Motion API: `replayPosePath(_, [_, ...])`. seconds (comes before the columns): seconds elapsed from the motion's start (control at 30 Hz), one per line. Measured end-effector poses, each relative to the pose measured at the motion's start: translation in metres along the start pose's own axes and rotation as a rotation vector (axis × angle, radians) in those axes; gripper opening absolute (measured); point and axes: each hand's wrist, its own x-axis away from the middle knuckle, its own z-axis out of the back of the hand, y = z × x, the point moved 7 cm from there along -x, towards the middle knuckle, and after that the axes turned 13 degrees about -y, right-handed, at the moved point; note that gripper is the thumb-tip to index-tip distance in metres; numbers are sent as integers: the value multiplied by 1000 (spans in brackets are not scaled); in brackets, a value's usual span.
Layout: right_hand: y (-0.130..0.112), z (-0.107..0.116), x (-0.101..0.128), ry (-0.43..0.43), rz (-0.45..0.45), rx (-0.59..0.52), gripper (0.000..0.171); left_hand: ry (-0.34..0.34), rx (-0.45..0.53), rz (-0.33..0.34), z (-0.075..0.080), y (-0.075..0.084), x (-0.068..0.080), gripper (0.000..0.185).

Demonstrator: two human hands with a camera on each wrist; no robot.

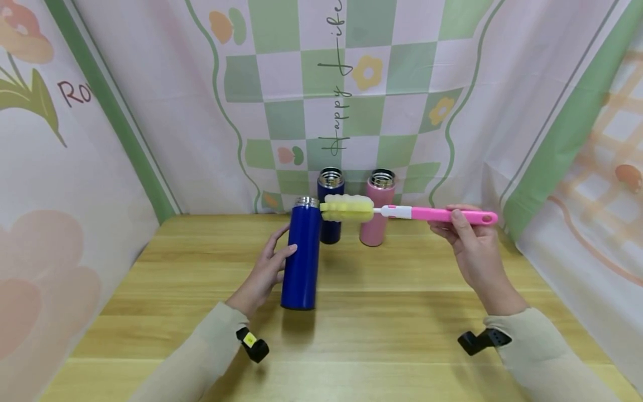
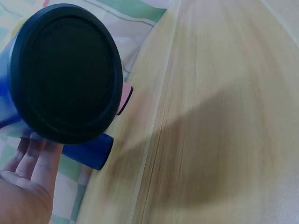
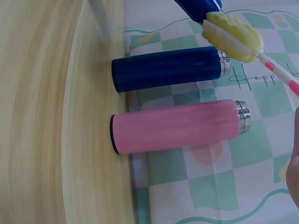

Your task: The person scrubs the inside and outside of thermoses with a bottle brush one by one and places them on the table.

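My left hand (image 1: 266,271) grips a blue thermos bottle (image 1: 301,259) that has no lid and tilts slightly over the table. Its black base (image 2: 67,74) fills much of the left wrist view. In my right hand (image 1: 474,251) is a bottle brush (image 1: 437,215) with a pink handle, held level. The yellow sponge head (image 1: 346,207) points left, close to the upper side of the blue bottle; whether they touch I cannot tell. Behind stand a dark blue thermos bottle (image 3: 168,70) and a pink thermos bottle (image 3: 177,126), both upright with open mouths.
The two standing bottles are on the wooden table (image 1: 382,329) near its back edge. A checkered cloth curtain (image 1: 281,117) hangs right behind them. More printed cloth (image 1: 75,167) closes in the left side. Each wrist wears a black strapped device (image 1: 484,340).
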Motion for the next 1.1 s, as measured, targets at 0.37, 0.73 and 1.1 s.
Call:
replayPosePath(0.37, [3,-3,1,-58,-12,-60,22,8,12,20,-2,0,-2,57])
replayPosePath(0.73, [4,-11,1,-175,-8,-118,24,9,-1,36,-2,-3,-2,66])
replayPosePath(1.1, [6,-18,3,-248,-33,-133,26,48,21,48,2,-8,-3,78])
